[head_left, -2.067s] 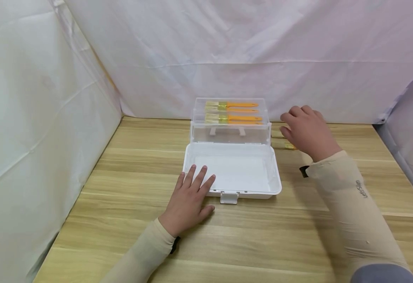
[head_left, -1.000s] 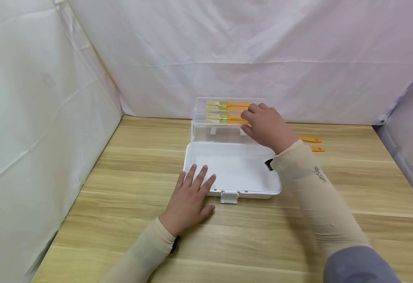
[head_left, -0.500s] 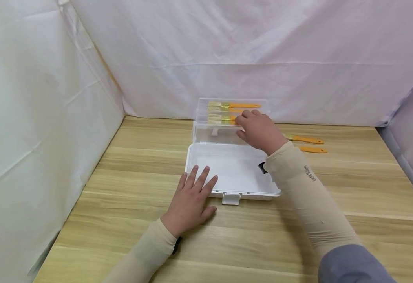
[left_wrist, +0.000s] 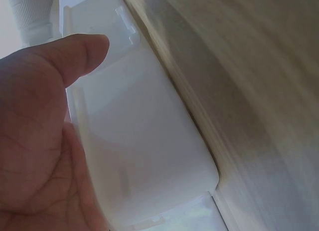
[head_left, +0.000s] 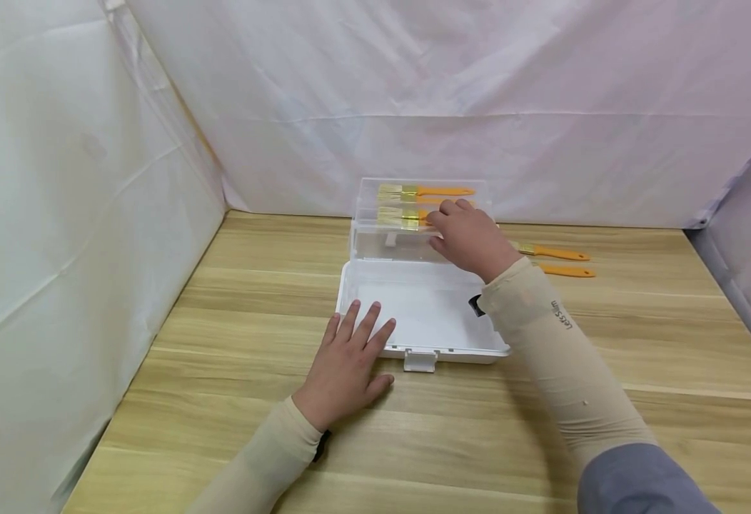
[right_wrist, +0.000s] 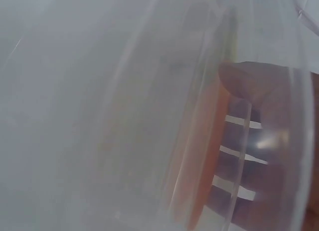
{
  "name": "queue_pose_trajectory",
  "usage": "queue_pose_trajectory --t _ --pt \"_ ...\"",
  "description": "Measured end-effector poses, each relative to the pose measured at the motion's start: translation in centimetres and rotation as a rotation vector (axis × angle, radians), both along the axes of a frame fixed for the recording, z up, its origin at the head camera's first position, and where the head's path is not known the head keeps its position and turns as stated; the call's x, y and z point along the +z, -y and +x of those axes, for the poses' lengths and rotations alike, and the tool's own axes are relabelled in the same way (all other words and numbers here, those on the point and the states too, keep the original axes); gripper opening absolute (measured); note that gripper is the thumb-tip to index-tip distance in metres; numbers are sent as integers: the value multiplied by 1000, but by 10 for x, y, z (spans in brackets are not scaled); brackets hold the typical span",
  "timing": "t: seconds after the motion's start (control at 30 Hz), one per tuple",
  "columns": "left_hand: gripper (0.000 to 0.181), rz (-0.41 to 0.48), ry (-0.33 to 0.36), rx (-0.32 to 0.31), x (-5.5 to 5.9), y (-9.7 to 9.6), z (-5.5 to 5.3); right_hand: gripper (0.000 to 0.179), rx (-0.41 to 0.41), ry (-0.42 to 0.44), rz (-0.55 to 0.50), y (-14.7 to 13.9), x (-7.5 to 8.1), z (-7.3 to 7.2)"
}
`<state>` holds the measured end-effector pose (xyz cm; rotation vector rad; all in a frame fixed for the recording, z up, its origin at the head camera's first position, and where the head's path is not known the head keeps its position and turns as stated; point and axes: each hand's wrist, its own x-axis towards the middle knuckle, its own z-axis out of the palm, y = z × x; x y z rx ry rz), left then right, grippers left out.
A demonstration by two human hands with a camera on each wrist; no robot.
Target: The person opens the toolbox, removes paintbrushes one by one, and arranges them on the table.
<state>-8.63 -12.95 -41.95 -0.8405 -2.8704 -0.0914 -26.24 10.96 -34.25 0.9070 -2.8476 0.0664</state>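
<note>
In the head view, the right hand [head_left: 470,239] pinches an orange-handled paintbrush [head_left: 410,220] at the clear lid [head_left: 370,246] of an open white plastic case [head_left: 433,303]; the left hand [head_left: 343,368], fingers straight and spread, rests on the case's front-left rim [head_left: 388,350]. The left wrist view shows that hand's thumb [left_wrist: 82,54] extended by the front wall [left_wrist: 139,141]. In the right wrist view, through clear plastic [right_wrist: 301,141], the right thumb [right_wrist: 244,80] presses the orange handle [right_wrist: 205,136].

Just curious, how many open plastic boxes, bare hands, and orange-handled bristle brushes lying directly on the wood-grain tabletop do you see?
Open white-and-clear plastic box: 1
Bare left hand and right hand: 2
Orange-handled bristle brushes on the tabletop: 2
Total: 5
</note>
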Motion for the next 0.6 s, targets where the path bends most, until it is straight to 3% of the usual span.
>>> queue_pose_trajectory --t 0.6 --pt "81 -5 3 4 1 1 0 33 -23 47 -54 1 1 2"
